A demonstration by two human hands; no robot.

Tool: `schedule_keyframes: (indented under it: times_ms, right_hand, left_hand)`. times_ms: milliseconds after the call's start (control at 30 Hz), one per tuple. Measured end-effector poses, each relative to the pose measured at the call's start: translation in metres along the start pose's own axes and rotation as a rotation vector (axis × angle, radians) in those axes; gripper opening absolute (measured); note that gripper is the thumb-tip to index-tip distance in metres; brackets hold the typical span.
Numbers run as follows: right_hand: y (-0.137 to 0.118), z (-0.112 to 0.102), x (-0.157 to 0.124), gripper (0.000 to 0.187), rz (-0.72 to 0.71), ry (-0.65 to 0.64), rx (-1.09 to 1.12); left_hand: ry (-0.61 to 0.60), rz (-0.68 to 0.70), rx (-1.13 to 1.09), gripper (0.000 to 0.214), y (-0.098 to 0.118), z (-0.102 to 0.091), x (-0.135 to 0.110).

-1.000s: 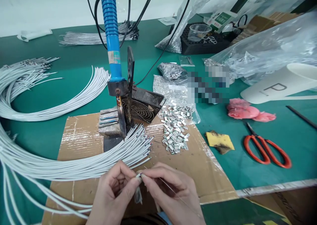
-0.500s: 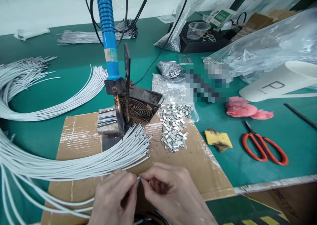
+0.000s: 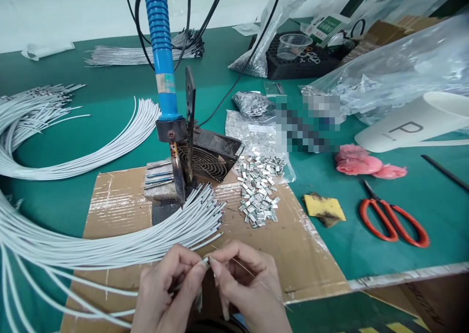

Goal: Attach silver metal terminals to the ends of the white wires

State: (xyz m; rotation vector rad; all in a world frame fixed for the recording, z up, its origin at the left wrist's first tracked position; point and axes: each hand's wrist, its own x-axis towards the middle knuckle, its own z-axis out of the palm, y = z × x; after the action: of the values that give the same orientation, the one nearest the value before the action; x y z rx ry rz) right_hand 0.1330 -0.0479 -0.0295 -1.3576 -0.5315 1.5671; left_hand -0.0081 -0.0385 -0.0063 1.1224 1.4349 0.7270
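Note:
Just in front of the cardboard, my left hand [image 3: 170, 286] is closed, its thumb and forefinger pinching the end of a white cable [image 3: 205, 260]. My right hand [image 3: 249, 281] meets it fingertip to fingertip, thumb and forefinger pressed on the cable's tip. A thin, hair-like strand [image 3: 245, 267] crosses my right fingers; where it begins is hidden. Behind my hands a thick bundle of white cables [image 3: 146, 245] curves in from the left, stripped ends pointing right. A blue-handled soldering iron [image 3: 168, 91] stands upright in its holder above those ends.
Small metal connector shells [image 3: 258, 196] lie heaped on the cardboard [image 3: 293, 255], spilling from a plastic bag. Behind the iron leans a dirty fan [image 3: 207, 159]. Rightward lie a yellow sponge [image 3: 324, 207], red-handled scissors [image 3: 394, 220] and a pink cloth [image 3: 361, 162]. More cable bundles [image 3: 91, 159] rest left.
Both hands have turned so more of the fingers shows, with their fingertips still meeting at the cable end. The thin strand across my right hand now shows.

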Motion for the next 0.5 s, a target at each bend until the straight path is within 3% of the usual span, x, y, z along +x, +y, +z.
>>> schedule_keyframes:
  times_ms: [167, 333, 400, 500]
  right_hand:
    - [0.005, 0.01, 0.0, 0.045, -0.002, 0.042, 0.114]
    - [0.013, 0.02, -0.003, 0.042, -0.031, 0.134, 0.231]
    - [0.018, 0.02, -0.004, 0.035, -0.119, 0.173, 0.2]
    - [0.025, 0.017, -0.004, 0.018, -0.371, 0.215, 0.024]
  left_hand:
    - [-0.051, -0.149, -0.153, 0.06, 0.004, 0.001, 0.001]
    - [-0.103, -0.301, -0.445, 0.057, 0.01, 0.006, 0.002]
    - [-0.123, -0.313, -0.524, 0.057, 0.012, 0.006, 0.003]
    - [-0.149, -0.334, -0.554, 0.057, 0.011, 0.004, 0.005]
